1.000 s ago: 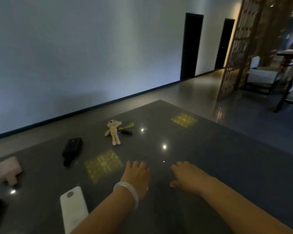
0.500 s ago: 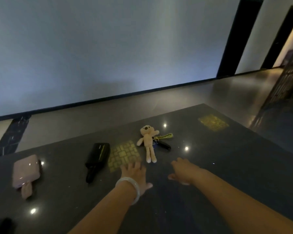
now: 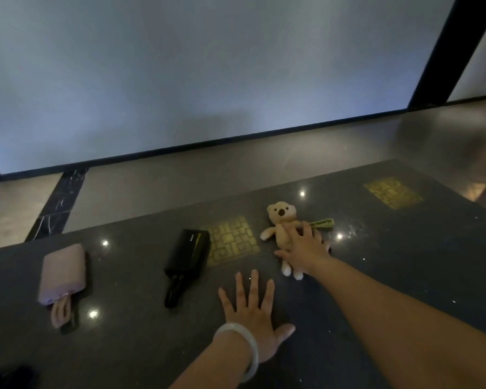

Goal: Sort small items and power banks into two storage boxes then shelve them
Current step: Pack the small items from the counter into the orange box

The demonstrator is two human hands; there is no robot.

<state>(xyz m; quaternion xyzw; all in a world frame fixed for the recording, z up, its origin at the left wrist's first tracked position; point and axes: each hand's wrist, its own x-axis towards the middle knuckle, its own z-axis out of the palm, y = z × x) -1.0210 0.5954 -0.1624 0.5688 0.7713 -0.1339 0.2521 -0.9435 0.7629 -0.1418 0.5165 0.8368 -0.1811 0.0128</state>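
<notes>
On the dark polished tabletop (image 3: pixel 404 262), near its far edge: a small cream teddy bear (image 3: pixel 281 220) lying on its back, head away, with a yellow-green strap (image 3: pixel 321 222) and something dark at its right side, mostly hidden. Right hand (image 3: pixel 303 249) laid over the bear's body and legs, fingers spread and only slightly bent, touching the plush but not yet closed round it. Left hand (image 3: pixel 253 310) flat on the tabletop nearer the viewer, fingers straight and splayed, holding nothing; pale bangle (image 3: pixel 243 348) at the wrist.

Left of the bear, apart from it: black power bank (image 3: pixel 188 252) with a short cable or strap trailing toward the viewer. Farther left: pink power bank (image 3: pixel 62 273) with a pink loop at its near end. Dark shape at the bottom left corner, too cropped to identify.

Step in hand, judging by this: picking up the bear as one of the small items. Best done by curling fingers round the torso rather than a limb, and gathering the strap and whatever hangs from it into the same hold, to avoid dragging across the glossy surface or snagging.

No storage box and no shelf in view; contents impossible to report. Sorting apparently barely begun, with both power banks untouched on the tabletop.
</notes>
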